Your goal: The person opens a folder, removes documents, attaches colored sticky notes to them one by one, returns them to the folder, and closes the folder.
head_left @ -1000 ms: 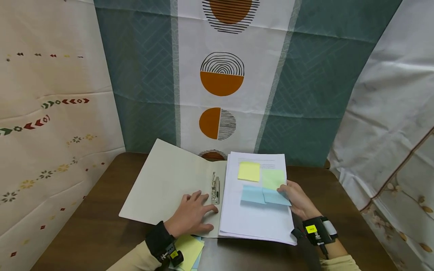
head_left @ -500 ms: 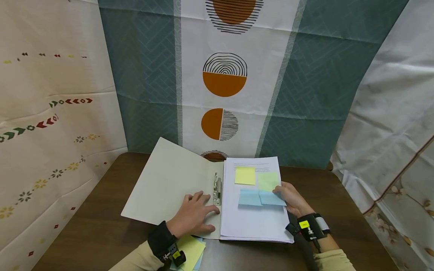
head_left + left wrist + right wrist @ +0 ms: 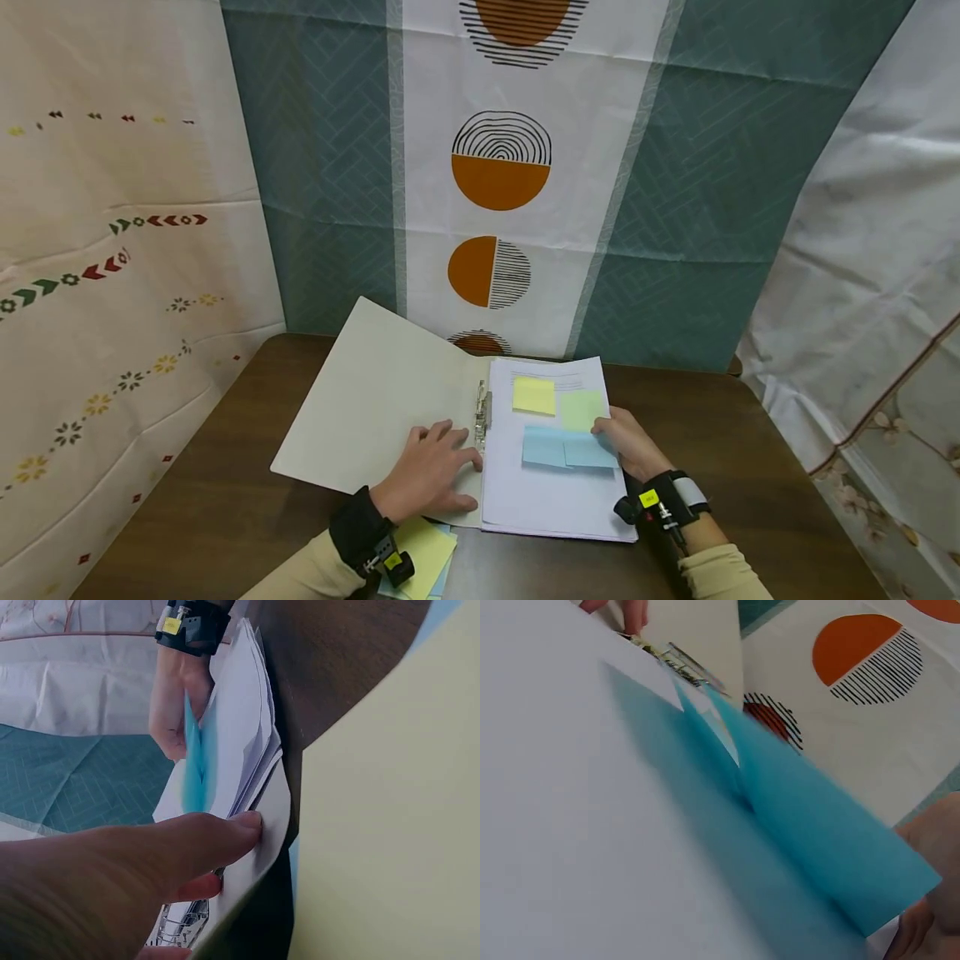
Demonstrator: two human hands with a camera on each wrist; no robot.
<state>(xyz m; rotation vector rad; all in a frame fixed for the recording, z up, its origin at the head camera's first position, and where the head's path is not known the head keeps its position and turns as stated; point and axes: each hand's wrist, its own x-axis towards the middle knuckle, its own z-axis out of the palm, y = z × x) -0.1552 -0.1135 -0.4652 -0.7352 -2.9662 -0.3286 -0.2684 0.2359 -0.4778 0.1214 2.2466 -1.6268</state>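
Note:
An open cream file folder (image 3: 375, 400) lies on the table with a metal ring clip (image 3: 482, 412) near its fold. My left hand (image 3: 431, 471) rests on it, fingers spread beside the clip. My right hand (image 3: 633, 446) grips the right edge of a stack of white paper (image 3: 555, 508), thumb on top. The stack lies over the folder's right half, its left edge close against the clip. Stuck on the top sheet are a yellow sticky note (image 3: 533, 396), a green sticky note (image 3: 581, 410) and two blue sticky notes (image 3: 817, 825), whose lower edges lift up.
Loose yellow and blue sheets (image 3: 427, 554) lie under my left wrist at the table's front. The brown wooden table (image 3: 720, 467) ends at a patterned cloth (image 3: 330, 167) hanging behind. More cloth hangs at both sides.
My right hand has slid the paper stack left and slightly toward me, up to the clip. More of the folder's top edge shows behind it. My left hand has stayed in place.

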